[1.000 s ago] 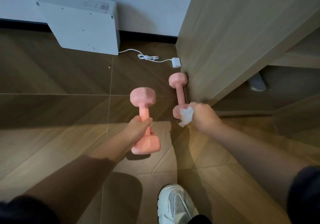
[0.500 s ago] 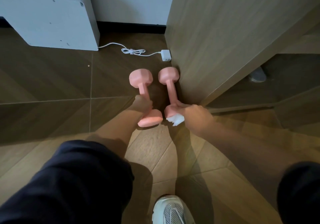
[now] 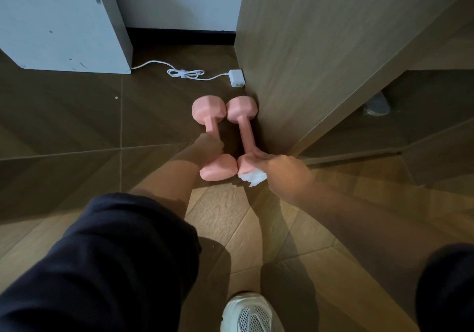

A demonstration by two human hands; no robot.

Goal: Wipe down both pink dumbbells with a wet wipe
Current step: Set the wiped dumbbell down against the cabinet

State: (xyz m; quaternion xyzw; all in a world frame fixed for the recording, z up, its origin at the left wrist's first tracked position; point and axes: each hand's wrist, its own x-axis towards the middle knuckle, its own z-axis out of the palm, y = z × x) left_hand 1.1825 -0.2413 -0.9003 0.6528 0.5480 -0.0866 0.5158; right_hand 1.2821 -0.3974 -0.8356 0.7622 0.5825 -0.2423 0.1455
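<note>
Lying side by side beside the cabinet (image 3: pixel 320 49), the left dumbbell (image 3: pixel 208 111) is gripped by the left hand (image 3: pixel 209 145); the right dumbbell (image 3: pixel 242 110) is touched at its near head by the right hand (image 3: pixel 284 172), wet wipe (image 3: pixel 252 177) pinched.

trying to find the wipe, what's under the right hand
A white wet wipe pokes out beneath the right hand, against the near head of the right dumbbell. The hand covers the rest of the wipe and part of that head, so how much wipe lies under it cannot be seen.
</note>
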